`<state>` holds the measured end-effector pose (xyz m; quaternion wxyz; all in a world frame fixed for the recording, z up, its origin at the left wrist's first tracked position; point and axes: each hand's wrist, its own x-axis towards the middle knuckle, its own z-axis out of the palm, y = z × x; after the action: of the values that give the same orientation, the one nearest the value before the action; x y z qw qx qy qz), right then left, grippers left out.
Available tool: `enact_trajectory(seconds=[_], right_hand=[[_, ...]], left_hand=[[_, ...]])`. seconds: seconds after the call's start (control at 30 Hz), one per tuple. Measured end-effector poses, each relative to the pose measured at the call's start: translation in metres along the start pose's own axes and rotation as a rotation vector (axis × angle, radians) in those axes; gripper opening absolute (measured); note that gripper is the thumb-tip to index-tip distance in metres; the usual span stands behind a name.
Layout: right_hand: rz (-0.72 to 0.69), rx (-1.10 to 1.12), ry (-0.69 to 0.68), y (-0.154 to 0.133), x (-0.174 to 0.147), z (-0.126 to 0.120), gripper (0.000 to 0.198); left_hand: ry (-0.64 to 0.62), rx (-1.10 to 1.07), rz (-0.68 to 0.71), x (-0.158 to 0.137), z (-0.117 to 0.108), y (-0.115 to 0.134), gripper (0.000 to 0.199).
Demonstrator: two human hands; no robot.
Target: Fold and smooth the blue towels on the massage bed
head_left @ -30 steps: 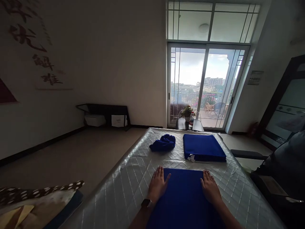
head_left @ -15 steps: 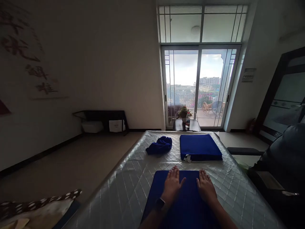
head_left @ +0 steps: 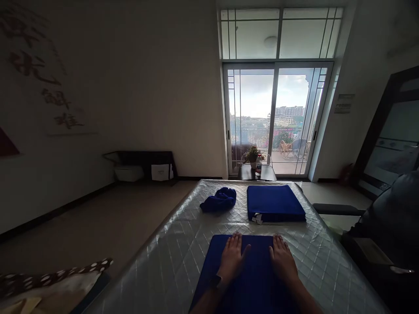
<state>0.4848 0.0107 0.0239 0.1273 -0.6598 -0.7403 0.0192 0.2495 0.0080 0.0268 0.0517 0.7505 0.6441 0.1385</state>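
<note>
A flat piece of dark blue cloth (head_left: 257, 279) lies before me on a silvery quilted table cover (head_left: 157, 266). My left hand (head_left: 233, 257) rests flat on the cloth near its far edge, thumb out and fingers stretched, with a dark watch on the wrist. On the cloth's right side, my right hand (head_left: 282, 257) also lies flat, its fingertips at the far edge. Farther off is a folded stack of blue cloths (head_left: 275, 200) with white tags at its near corner. To the stack's left sits a crumpled blue cloth (head_left: 219, 199).
Past the table's far end, a small dark table (head_left: 244, 173) bears a potted plant (head_left: 252, 155) and a bottle (head_left: 259, 165) in front of glass sliding doors. A dark chair (head_left: 393, 222) stands at the right. Polka-dotted fabric (head_left: 59, 277) is at lower left.
My left hand has slid slightly left and toward me on the cloth. My right hand stays nearly where it was. The view has shifted a little.
</note>
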Motion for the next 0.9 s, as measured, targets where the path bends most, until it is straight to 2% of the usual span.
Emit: enact_trajectory(seconds=[0.1, 0.2, 0.43, 0.57, 0.63, 0.7, 0.8, 0.9], right_hand=[[0.002, 0.004, -0.001, 0.001, 0.000, 0.003, 0.065], [0.001, -0.005, -0.007, 0.001, 0.001, 0.004, 0.065], [0.026, -0.025, -0.101, -0.003, -0.004, -0.010, 0.066], [0.032, 0.016, -0.121, -0.002, -0.014, -0.011, 0.068], [0.022, 0.021, -0.110, -0.001, -0.017, -0.010, 0.068], [-0.003, 0.015, -0.090, -0.001, -0.018, -0.008, 0.068], [-0.014, 0.015, -0.061, 0.001, -0.018, -0.006, 0.067], [-0.031, -0.006, -0.062, 0.003, -0.019, -0.005, 0.065]], left_hand=[[0.034, 0.048, -0.111, -0.011, -0.014, -0.048, 0.086], [0.087, 0.056, -0.159, -0.019, -0.021, -0.075, 0.086], [0.095, 0.039, -0.172, -0.026, -0.025, -0.075, 0.087], [0.038, 0.086, -0.219, -0.021, -0.031, -0.074, 0.090], [0.023, 0.149, -0.296, -0.014, -0.036, -0.063, 0.093], [0.046, 0.185, -0.317, -0.005, -0.039, -0.039, 0.092], [0.068, 0.097, -0.129, 0.003, -0.028, 0.021, 0.086], [0.026, -0.077, 0.135, 0.003, 0.000, 0.082, 0.079]])
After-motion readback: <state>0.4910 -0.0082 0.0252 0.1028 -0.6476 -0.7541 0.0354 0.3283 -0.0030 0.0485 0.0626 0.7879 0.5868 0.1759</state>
